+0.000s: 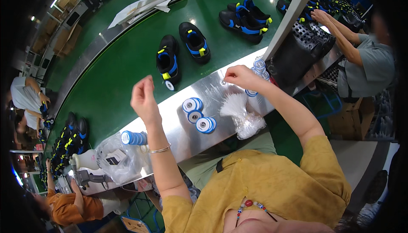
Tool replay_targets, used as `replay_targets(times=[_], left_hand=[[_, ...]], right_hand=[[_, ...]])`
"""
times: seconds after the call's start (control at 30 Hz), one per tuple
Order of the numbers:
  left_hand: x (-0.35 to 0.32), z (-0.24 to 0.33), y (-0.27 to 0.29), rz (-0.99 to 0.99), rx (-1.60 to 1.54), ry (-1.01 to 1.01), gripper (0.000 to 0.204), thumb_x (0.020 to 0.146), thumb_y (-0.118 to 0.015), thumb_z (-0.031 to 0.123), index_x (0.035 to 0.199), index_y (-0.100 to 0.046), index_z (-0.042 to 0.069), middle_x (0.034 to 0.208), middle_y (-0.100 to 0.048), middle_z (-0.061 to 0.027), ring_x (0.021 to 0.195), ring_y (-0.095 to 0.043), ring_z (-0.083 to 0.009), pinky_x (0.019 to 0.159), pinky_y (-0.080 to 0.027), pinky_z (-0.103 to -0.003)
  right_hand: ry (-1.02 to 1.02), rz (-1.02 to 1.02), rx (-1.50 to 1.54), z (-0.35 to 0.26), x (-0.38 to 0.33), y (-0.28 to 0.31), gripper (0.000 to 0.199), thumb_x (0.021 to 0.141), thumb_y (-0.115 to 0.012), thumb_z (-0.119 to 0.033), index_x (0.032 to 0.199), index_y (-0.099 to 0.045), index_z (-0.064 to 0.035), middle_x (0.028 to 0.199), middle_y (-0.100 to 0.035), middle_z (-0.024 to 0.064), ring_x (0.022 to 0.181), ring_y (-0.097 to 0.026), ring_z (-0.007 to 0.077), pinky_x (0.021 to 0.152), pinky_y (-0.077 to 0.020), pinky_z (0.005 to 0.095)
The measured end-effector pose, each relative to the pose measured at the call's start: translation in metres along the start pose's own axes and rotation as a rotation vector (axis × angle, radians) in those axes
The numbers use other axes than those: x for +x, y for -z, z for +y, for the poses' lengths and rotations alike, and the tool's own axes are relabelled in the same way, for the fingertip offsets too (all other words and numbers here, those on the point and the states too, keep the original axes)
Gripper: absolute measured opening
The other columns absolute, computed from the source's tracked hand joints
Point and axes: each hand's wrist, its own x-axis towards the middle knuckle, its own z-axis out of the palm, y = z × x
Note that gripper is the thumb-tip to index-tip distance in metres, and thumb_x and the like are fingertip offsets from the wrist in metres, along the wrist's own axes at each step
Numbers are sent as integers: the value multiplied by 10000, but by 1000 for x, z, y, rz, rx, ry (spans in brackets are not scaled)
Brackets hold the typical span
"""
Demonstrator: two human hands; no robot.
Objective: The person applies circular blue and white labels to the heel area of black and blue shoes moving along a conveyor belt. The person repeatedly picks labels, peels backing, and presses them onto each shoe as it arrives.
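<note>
Left hand raised, fingers pinched together, holding nothing visible. Right hand pinches something tiny over the tabletop. Tape rolls and a tie bundle lie between; shoes at 12 o'clock.

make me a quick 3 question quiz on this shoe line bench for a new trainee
1. True or false: the left hand is raised above the steel ledge, touching nothing on it.
2. Which lies just nearer the person than the right hand? A) a bundle of clear white strands B) a hammer C) a red box
3. What colour is the conveyor belt that carries the black and blue shoes?

Key: 1 true; 2 A; 3 green
</note>
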Motion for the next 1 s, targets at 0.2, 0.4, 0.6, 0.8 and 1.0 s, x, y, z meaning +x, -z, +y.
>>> replay_targets(times=[0.2, 0.4, 0.6, 0.8, 1.0], left_hand=[[-18, 151, -14, -259, -386, -293, 325, 1009, -454, 194, 1100, -583, -90, 1084, -648, -265, 950, -649, -267, 871, -514, -358], [-76, 226, -4, -712, -735, -427, 355, 937, -513, 355, 1069, -544, 27, 1060, -536, -147, 999, -521, -285, 777, -434, -393], [-98, 258, 51, -315, -582, -913, 198, 892, -549, 134, 1060, -620, 57, 1060, -614, -23, 1009, -546, -119, 812, -443, -279], [-115, 257, 61, -301, -586, -897, 179, 883, -550, 118, 1039, -610, 53, 1013, -597, -25, 983, -548, -127, 811, -441, -281], [-113, 251, 56, -274, -643, -838, 159, 875, -550, 101, 1017, -600, 49, 965, -579, -27, 956, -551, -136, 811, -439, -282]], right_hand=[[-93, -32, -540, -11, 14, -54, 216, 750, -677, -264, 757, -670, -48, 777, -680, 137, 799, -658, 315, 725, -517, 412], [1, 33, -301, 8, 29, -64, 182, 766, -694, -209, 753, -657, -31, 740, -666, 114, 653, -644, 249, 596, -495, 354], [66, 138, 384, 15, -2, -41, 134, 830, -689, -111, 788, -612, -10, 663, -581, 15, 602, -530, 88, 556, -435, 243], [35, 42, 444, 6, -2, -44, 92, 861, -662, -82, 873, -624, 1, 799, -619, 15, 738, -562, 81, 682, -460, 220], [12, 48, 565, 6, 1, -47, 95, 855, -668, -83, 846, -610, -10, 768, -621, 19, 692, -562, 79, 621, -451, 226]])
